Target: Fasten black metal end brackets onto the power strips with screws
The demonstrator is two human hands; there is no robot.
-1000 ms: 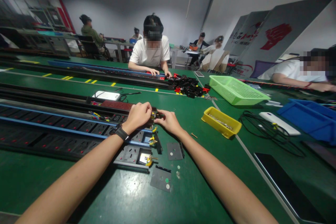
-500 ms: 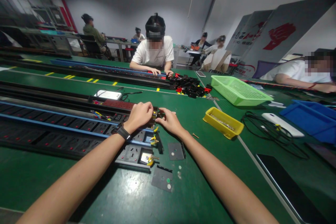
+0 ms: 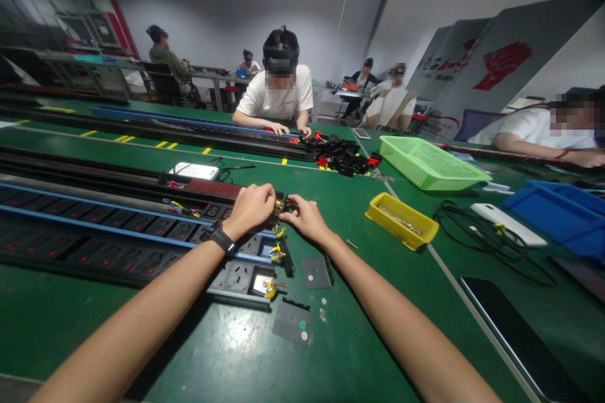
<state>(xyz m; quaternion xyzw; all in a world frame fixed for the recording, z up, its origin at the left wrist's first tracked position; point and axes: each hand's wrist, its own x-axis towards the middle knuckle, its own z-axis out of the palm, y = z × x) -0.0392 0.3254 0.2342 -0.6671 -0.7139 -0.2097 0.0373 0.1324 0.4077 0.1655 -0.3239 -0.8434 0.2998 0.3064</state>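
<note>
My left hand (image 3: 255,206), with a dark watch on its wrist, is curled over the end of the farthest of three long socket strips; its fingertips and what they grip are hidden. Opposite it, my right hand (image 3: 306,216) pinches a small part at that strip's end, too small to make out. Nearer me, a blue-edged socket strip (image 3: 189,228) and a black socket strip (image 3: 163,261) lie side by side. Yellow-sleeved wire ends (image 3: 270,289) and a bolt stick out of the black one. Dark end plates (image 3: 317,272) lie beside the ends.
A single brass screw (image 3: 352,244) lies right of my forearm, near a yellow tray (image 3: 418,238) of small metal parts. Farther off are a green basket (image 3: 425,167), black-and-red parts (image 3: 345,154) and a co-worker (image 3: 278,91). A phone (image 3: 515,334), black cable (image 3: 477,245) and blue bin (image 3: 558,214) occupy the right.
Both my hands stay at the strip's end with hardly any movement. The co-worker's head across the table has shifted slightly.
</note>
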